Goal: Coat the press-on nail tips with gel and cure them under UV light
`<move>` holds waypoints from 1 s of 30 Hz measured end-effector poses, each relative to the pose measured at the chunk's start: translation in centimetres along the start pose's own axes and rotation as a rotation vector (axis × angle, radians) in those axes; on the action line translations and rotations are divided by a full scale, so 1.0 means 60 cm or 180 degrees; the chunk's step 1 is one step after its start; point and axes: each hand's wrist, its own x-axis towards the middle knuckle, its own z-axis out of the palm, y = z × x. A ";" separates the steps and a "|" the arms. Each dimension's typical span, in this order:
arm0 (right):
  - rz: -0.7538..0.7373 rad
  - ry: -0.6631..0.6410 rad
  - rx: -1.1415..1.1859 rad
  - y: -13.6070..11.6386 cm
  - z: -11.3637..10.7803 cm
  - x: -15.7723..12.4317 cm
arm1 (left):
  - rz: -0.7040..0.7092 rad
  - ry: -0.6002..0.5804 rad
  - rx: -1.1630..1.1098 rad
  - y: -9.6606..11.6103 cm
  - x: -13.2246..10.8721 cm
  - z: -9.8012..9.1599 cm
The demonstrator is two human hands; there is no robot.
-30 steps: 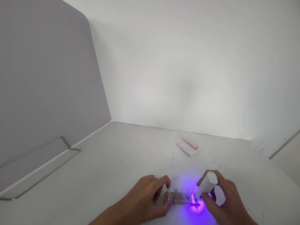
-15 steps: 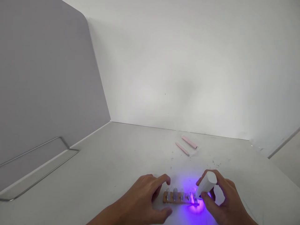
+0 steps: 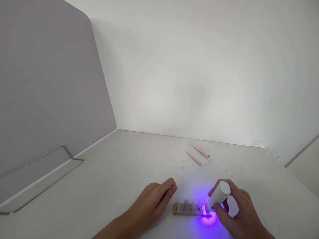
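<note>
My right hand [image 3: 239, 209] grips a white handheld UV lamp [image 3: 220, 194], tilted with its lower end close to the right end of a small wooden strip [image 3: 175, 209]. Violet light from the lamp falls on that end and on the table. Along the strip stand several nail tips [image 3: 186, 205], mostly clear, one of them greyish; those at the right are washed out by the glow. Left of the strip, apart from it, my left hand [image 3: 158, 200] rests with thumb and fingers closed together, nothing visible in them.
Further back on the white table [image 3: 139, 156] lie a pink pen-like tool [image 3: 193, 157] and a pink cap-like tube [image 3: 201, 150], beside clear plastic. Small crumbs [image 3: 229, 174] are scattered nearby. A bent metal wire frame [image 3: 47, 189] is at the left, by a grey panel [image 3: 50, 83].
My left hand has closed, thumb and forefinger coming together, and has drawn back slightly left of the strip. The right hand and the glowing lamp have stayed nearly still.
</note>
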 end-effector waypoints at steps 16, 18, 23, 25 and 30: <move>-0.0015 -0.0123 0.0047 -0.003 -0.001 0.006 | 0.0294 -0.0020 0.0462 -0.007 0.001 0.010; -0.0016 -0.0137 0.0056 -0.003 -0.001 0.006 | 0.0386 0.0007 0.0542 -0.009 0.000 0.011; 0.0026 -0.0185 0.0134 0.002 0.000 0.002 | 0.0589 0.0134 0.0699 -0.012 -0.002 0.013; 0.0033 -0.0188 0.0163 0.004 0.000 0.001 | 0.0653 0.0193 0.0745 -0.014 -0.001 0.015; 0.0056 -0.0139 0.0107 0.006 0.001 0.001 | 0.0800 0.0265 0.0839 -0.020 0.001 0.019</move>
